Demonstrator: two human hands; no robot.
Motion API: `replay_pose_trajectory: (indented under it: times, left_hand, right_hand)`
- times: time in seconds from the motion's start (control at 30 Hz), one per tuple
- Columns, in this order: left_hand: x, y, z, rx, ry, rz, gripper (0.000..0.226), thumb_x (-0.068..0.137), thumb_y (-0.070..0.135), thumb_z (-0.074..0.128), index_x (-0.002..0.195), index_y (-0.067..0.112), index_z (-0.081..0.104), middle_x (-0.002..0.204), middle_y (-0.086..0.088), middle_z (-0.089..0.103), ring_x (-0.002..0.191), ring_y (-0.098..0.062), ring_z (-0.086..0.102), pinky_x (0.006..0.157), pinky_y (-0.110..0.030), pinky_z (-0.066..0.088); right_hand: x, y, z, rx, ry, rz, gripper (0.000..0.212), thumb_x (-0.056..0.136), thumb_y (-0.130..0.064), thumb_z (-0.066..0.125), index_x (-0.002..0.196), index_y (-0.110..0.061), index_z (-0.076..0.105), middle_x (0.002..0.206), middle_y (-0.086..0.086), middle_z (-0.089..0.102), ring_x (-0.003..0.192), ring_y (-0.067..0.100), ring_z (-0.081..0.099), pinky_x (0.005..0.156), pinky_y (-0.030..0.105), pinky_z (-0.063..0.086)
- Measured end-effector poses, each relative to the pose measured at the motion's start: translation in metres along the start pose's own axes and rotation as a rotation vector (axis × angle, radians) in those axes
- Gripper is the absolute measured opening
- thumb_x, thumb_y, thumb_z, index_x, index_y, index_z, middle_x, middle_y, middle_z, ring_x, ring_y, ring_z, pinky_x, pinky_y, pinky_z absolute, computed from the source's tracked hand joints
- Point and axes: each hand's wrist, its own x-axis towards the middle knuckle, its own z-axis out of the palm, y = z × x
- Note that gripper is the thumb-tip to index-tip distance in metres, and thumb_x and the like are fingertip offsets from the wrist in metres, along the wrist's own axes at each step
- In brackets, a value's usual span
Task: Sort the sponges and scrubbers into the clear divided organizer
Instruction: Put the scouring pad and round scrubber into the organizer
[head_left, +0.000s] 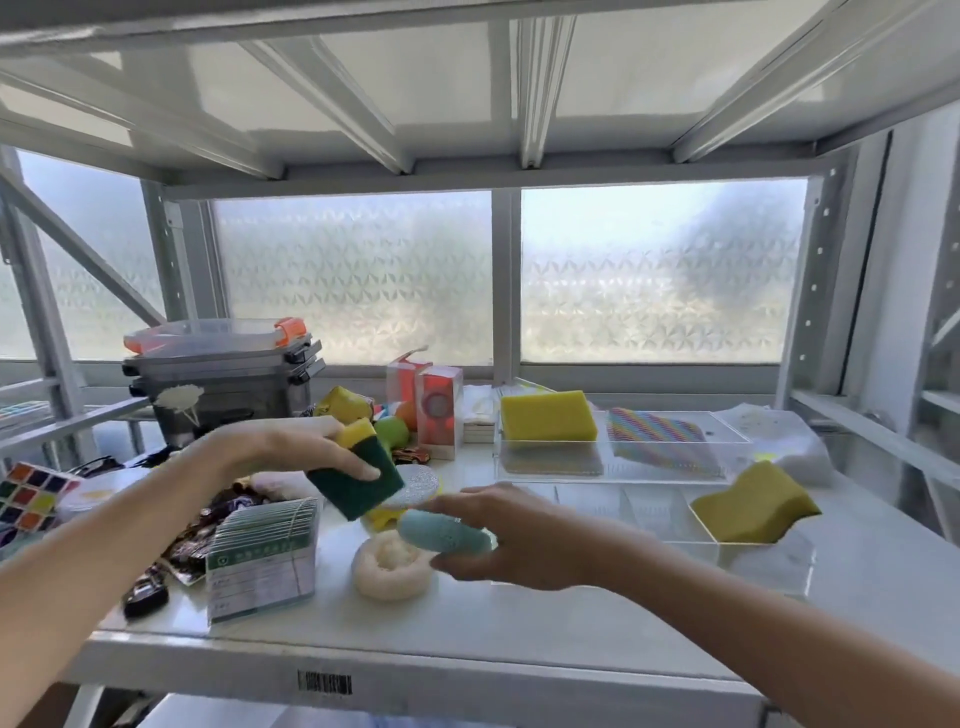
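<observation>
The left hand (306, 447) was closed around a yellow-and-green sponge (363, 470), thumb across the dark green scouring face, holding it tilted above the white shelf (519, 639). The right hand (498, 540) gripped a pale teal scrubber (447, 532) between fingers and thumb, just above a cream mesh scrubber (389, 566) lying on the shelf. A round silver glitter pad (415, 480) lay behind these, partly hidden by the held sponge.

The clear divided organizer (748, 561) stood to the right on the same shelf, well apart from both hands. A wavy yellow sponge (753, 506) leaned in its near right compartment. In the rear section a rectangular yellow sponge (548, 415) sat at the left and a rainbow-striped cloth pad (660, 436) beside it — each propped at an angle.

Unsorted clutter occupied the left of the shelf — a puzzle cube (31, 493), a clear box of cards (262, 556), wrapped sweets (208, 519) and grey lidded bins (223, 379) stacked at the back. Two red-and-clear cartons (431, 405) stood upright near the centre rear.
</observation>
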Motion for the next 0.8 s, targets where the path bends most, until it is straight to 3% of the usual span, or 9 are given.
replay_pose_trajectory:
  times: [0.07,0.13,0.2,0.33,0.43,0.53,0.6,0.73,0.8]
  left_hand:
    - [0.002,0.013,-0.014,-0.139,0.204,0.091,0.081,0.044,0.070,0.075,0.101,0.014,0.065,0.093,-0.008,0.073,0.086,-0.022,0.069,0.076,-0.024,0.053]
    - [0.009,0.040,-0.018,-0.331,0.379,0.189,0.051,0.067,0.053,0.072,0.098,0.013,0.065,0.086,-0.006,0.070,0.078,-0.021,0.064,0.060,-0.013,0.048]
    - [0.022,0.073,-0.014,-0.440,0.476,0.262,0.035,0.081,0.037,0.066,0.106,0.013,0.064,0.090,-0.002,0.069,0.083,-0.015,0.064,0.062,-0.013,0.045]
    - [0.057,0.126,0.015,-0.480,0.460,0.378,0.042,0.081,0.030,0.069,0.113,0.004,0.058,0.104,-0.010,0.069,0.097,-0.021,0.067,0.079,-0.023,0.054]
    - [0.086,0.151,0.037,-0.509,0.437,0.373,0.057,0.077,0.033,0.073,0.116,0.002,0.047,0.110,-0.017,0.064,0.100,-0.027,0.065,0.085,-0.035,0.056]
    - [0.115,0.167,0.056,-0.490,0.392,0.328,0.062,0.076,0.038,0.073,0.117,0.004,0.042,0.110,-0.015,0.058,0.097,-0.025,0.061,0.073,-0.033,0.055]
    - [0.130,0.175,0.066,-0.492,0.356,0.313,0.057,0.080,0.038,0.069,0.117,0.004,0.042,0.107,-0.013,0.056,0.092,-0.021,0.057,0.065,-0.025,0.049]
    - [0.157,0.181,0.076,-0.512,0.259,0.261,0.055,0.078,0.044,0.061,0.117,0.006,0.048,0.114,-0.016,0.059,0.105,-0.028,0.059,0.095,-0.044,0.050]
    - [0.168,0.184,0.080,-0.518,0.221,0.254,0.053,0.077,0.042,0.058,0.117,0.007,0.051,0.116,-0.017,0.060,0.107,-0.029,0.059,0.100,-0.048,0.047]
  right_hand:
    - [-0.011,0.008,-0.020,0.040,0.078,0.011,0.043,0.089,-0.039,0.059,0.130,-0.026,0.053,0.113,-0.001,0.062,0.094,0.015,0.056,0.085,0.031,0.049]
    - [-0.027,0.021,-0.043,0.024,0.138,0.049,0.036,0.089,-0.040,0.059,0.122,-0.026,0.058,0.104,-0.006,0.058,0.091,0.011,0.054,0.084,0.029,0.047]
    - [-0.045,0.039,-0.066,-0.043,0.183,0.120,0.030,0.089,-0.040,0.059,0.114,-0.025,0.061,0.096,-0.010,0.055,0.086,0.012,0.053,0.080,0.030,0.046]
    - [-0.086,0.076,-0.106,-0.001,0.225,0.271,0.016,0.089,-0.034,0.060,0.101,-0.025,0.061,0.086,-0.008,0.064,0.075,0.009,0.059,0.068,0.026,0.049]
    - [-0.112,0.096,-0.122,0.041,0.259,0.336,0.016,0.089,-0.031,0.061,0.102,-0.023,0.060,0.088,-0.004,0.066,0.077,0.011,0.063,0.070,0.027,0.052]
    - [-0.131,0.106,-0.126,0.042,0.271,0.410,0.018,0.089,-0.027,0.062,0.104,-0.021,0.056,0.083,-0.009,0.063,0.068,-0.004,0.060,0.062,0.012,0.047]
    - [-0.138,0.111,-0.126,0.023,0.265,0.444,0.022,0.088,-0.030,0.063,0.107,-0.023,0.055,0.084,-0.013,0.063,0.070,-0.003,0.061,0.063,0.014,0.049]
    - [-0.143,0.121,-0.119,0.056,0.238,0.465,0.025,0.085,-0.032,0.064,0.109,-0.026,0.059,0.097,-0.011,0.064,0.088,0.013,0.063,0.074,0.025,0.056]
    - [-0.139,0.123,-0.110,0.118,0.244,0.496,0.028,0.083,-0.030,0.067,0.109,-0.024,0.060,0.096,-0.011,0.061,0.090,0.017,0.064,0.074,0.028,0.059]
